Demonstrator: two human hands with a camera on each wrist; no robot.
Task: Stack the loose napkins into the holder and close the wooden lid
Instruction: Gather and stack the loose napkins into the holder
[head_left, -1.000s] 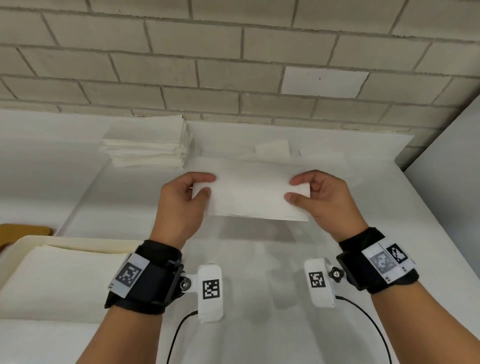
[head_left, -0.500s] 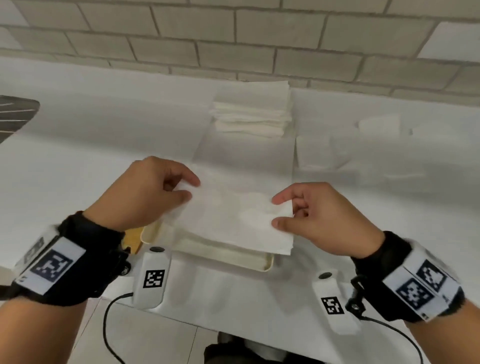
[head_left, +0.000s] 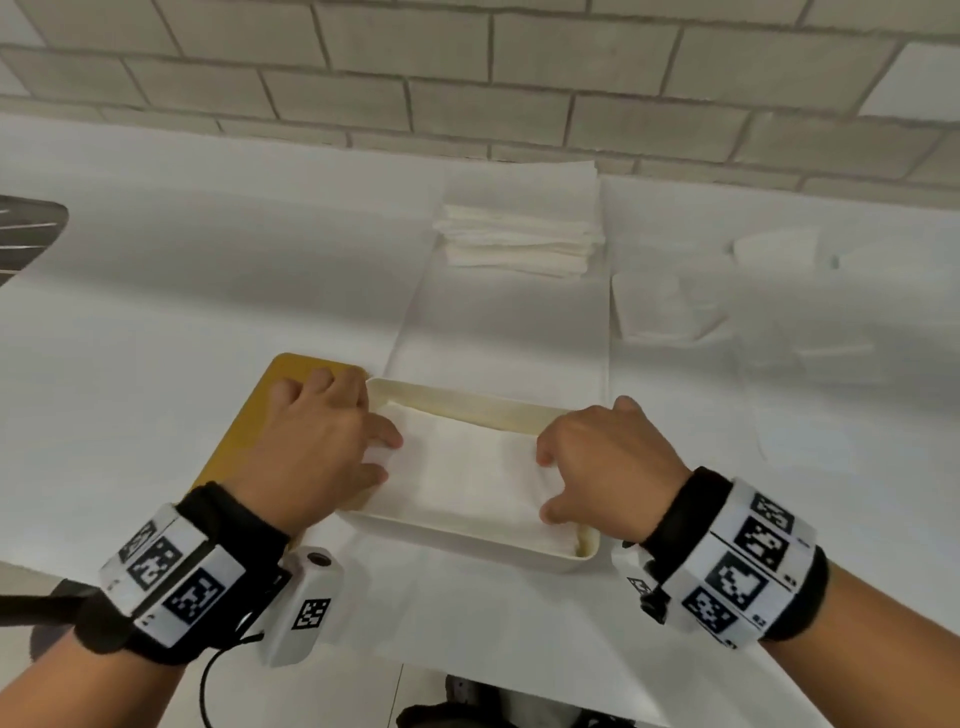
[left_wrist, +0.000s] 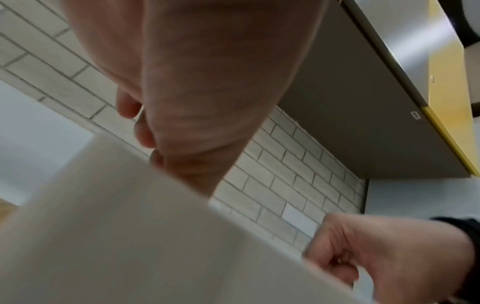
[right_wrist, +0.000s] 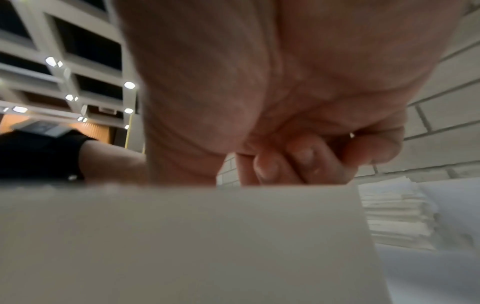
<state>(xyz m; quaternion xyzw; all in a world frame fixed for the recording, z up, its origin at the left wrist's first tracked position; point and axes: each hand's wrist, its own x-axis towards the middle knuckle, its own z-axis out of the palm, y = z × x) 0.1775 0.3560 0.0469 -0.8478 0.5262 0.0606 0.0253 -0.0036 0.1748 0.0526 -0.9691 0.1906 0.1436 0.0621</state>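
Observation:
A cream napkin holder (head_left: 470, 402) stands near the table's front edge, with a white napkin (head_left: 462, 473) lying on top of the pile inside it. My left hand (head_left: 382, 457) pinches the napkin's left end with curled fingers, and my right hand (head_left: 545, 486) pinches its right end. The wooden lid (head_left: 241, 415) lies flat to the left of the holder, partly under my left hand. In the wrist views the holder's wall (left_wrist: 130, 236) (right_wrist: 182, 236) hides the fingertips. A stack of folded napkins (head_left: 519, 244) sits at the back by the wall.
Loose napkins (head_left: 670, 306) lie spread on the white table to the right, with more (head_left: 774, 249) further back. A brick wall (head_left: 467, 78) closes the far side. The table's front edge runs just below the holder. A dark object (head_left: 26, 234) is at the far left.
Both hands have carried the napkin from mid-air above the table down and left into the holder. The view has swung so that the holder is now central.

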